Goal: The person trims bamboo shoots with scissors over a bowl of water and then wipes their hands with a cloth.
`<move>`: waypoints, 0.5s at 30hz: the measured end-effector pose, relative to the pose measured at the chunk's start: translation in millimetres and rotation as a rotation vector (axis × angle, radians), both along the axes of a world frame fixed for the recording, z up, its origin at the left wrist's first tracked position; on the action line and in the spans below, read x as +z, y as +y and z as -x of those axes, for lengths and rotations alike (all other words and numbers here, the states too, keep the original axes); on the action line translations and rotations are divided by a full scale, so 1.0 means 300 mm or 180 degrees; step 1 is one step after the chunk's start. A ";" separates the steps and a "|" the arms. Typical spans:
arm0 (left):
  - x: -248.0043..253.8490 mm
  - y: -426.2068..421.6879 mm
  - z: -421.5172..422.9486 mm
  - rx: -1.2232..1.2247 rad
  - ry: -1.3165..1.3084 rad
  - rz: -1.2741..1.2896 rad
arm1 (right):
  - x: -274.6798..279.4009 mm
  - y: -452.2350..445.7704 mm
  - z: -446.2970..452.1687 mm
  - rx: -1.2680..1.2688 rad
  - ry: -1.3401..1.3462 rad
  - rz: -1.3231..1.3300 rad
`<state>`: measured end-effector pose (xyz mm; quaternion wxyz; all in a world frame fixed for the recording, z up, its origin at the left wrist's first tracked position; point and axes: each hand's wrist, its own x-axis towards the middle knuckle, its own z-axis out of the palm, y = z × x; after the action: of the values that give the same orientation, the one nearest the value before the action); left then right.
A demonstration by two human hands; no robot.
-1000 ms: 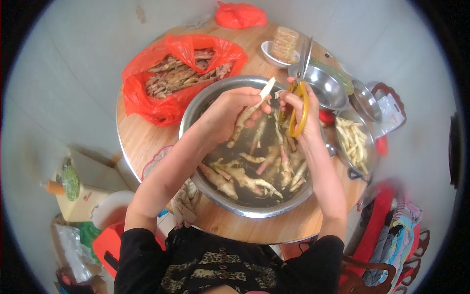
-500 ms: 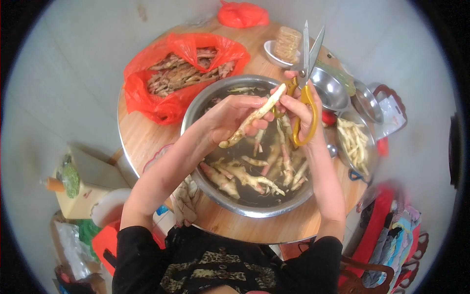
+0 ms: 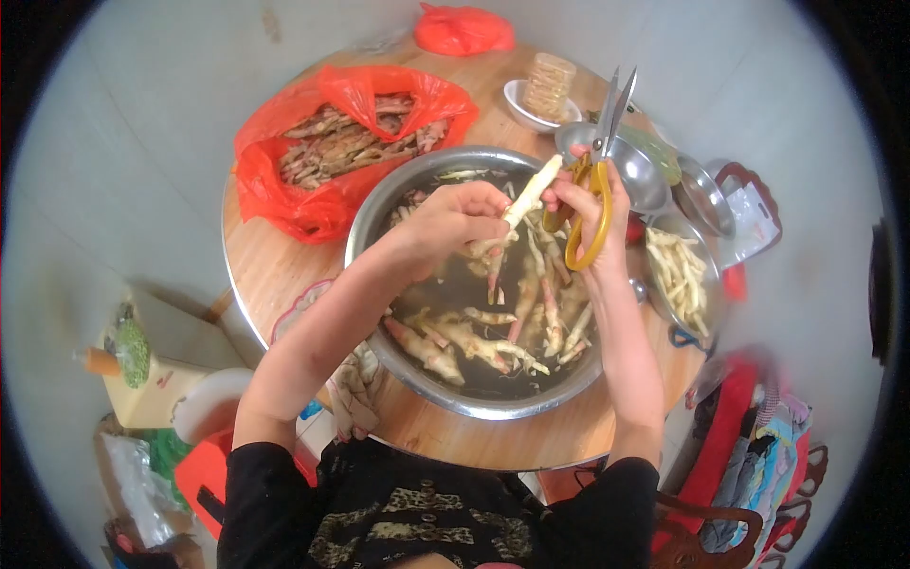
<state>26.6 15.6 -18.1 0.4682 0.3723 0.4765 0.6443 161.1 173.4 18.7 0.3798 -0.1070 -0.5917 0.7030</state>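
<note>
My left hand (image 3: 460, 220) is closed round a pale, knobbly root (image 3: 534, 190), its tip pointing up and right. The scissors (image 3: 601, 156) have yellow handles and sit in my right hand (image 3: 599, 204), blades upward and slightly apart. The fingertips of my right hand are beside the root's upper part. Both hands are over a large metal basin (image 3: 493, 410) of murky water, where several pale roots with pinkish stems (image 3: 483, 346) lie. Behind my left hand, part of the basin is hidden.
A red plastic bag (image 3: 313, 223) of brown roots stands at the back left. At right, a metal bowl (image 3: 711, 308) holds peeled pale pieces. Farther back are metal bowls (image 3: 640, 180), a white dish (image 3: 517, 95) and another red bag (image 3: 464, 30). A cloth (image 3: 355, 389) hangs near the front edge.
The root has turned more upright in my left hand, with its tip slightly higher. The scissors have moved lower and tilt right, and their blades are closer together.
</note>
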 end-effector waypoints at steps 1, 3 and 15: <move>0.001 0.001 0.003 0.0011 -0.0124 -0.0086 | -0.004 0.002 0.001 0.0041 -0.0006 -0.0064; 0.007 -0.005 0.007 0.0064 -0.0107 -0.0093 | -0.003 -0.005 0.004 0.0092 -0.0011 -0.0136; -0.023 0.013 -0.008 0.0916 0.1159 -0.0335 | -0.038 -0.047 0.030 -0.0357 -0.0453 -0.0930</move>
<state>29.0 19.5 -25.1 0.2578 0.4346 0.5669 0.6506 152.0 159.2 7.3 0.3871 -0.1330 -0.7061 0.5779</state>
